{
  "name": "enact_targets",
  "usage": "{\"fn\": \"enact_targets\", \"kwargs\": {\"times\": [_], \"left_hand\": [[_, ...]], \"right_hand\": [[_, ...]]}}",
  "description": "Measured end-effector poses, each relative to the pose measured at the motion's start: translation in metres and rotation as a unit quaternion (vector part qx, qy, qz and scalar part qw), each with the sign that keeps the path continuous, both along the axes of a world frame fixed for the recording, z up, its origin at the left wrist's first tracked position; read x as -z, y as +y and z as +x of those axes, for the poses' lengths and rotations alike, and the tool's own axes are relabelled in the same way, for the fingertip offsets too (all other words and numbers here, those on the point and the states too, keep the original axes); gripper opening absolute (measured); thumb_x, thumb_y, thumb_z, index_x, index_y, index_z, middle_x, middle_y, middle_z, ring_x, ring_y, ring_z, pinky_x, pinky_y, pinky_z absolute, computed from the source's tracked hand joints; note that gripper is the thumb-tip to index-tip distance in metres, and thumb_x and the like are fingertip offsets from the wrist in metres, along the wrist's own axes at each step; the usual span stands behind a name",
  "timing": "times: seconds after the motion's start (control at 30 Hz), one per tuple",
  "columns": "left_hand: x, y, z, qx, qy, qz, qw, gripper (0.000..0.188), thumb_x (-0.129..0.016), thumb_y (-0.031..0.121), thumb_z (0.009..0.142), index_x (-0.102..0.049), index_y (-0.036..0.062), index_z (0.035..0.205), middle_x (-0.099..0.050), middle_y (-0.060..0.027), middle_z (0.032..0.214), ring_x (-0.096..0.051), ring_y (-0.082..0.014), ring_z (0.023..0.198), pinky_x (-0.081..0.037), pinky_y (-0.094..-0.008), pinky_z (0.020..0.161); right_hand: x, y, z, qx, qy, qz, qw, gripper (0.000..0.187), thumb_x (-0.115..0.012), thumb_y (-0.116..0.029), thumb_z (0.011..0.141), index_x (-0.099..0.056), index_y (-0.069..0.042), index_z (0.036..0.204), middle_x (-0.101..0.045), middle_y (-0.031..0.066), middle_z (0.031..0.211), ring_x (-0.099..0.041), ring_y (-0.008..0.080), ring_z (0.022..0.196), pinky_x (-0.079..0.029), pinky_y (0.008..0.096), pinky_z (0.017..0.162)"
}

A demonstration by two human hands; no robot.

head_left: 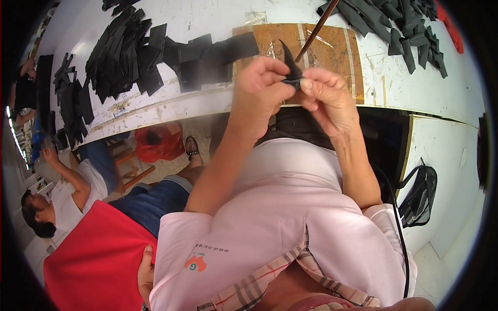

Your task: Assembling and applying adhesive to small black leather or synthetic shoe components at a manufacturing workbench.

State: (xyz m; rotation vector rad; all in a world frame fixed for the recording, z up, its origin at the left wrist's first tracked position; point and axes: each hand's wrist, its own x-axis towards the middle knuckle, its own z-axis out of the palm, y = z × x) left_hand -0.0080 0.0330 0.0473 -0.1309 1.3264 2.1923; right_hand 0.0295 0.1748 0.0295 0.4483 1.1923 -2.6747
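Note:
A small black piece of fabric is pinched between my two hands, above the front edge of the white table. My left hand grips its left side with thumb and fingers. On the other side, my right hand presses its thumb onto the lower end. A narrow pointed end of the piece sticks up beyond my fingers. Just past it, a thin reddish-brown rod slants down toward the piece; its lower tip is close to the fabric. Beneath them lies a brown taped board.
Flat black fabric pieces are heaped on the table's left, some spread in a row up to the board. Another black pile is at the far right. Co-workers sit at the left, near a red bag. A black bag hangs at right.

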Motion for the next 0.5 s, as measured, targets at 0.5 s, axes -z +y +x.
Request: {"fn": "enact_targets", "kwargs": {"times": [0.5], "left_hand": [[-0.016, -0.002, 0.006, 0.151, 0.013, 0.217, 0.964, 0.042, -0.046, -0.010, 0.067, -0.040, -0.0051, 0.108, -0.056, -0.0091, 0.074, -0.038, -0.0024, 0.044, -0.024, -0.0139, 0.037]], "right_hand": [[-0.021, -0.006, 0.002, -0.007, 0.059, -0.061, 0.996, 0.014, -0.055, -0.017, 0.080, -0.052, -0.005, 0.074, -0.053, 0.0016, 0.079, -0.044, 0.0053, 0.062, -0.036, 0.0176, 0.053]]}}
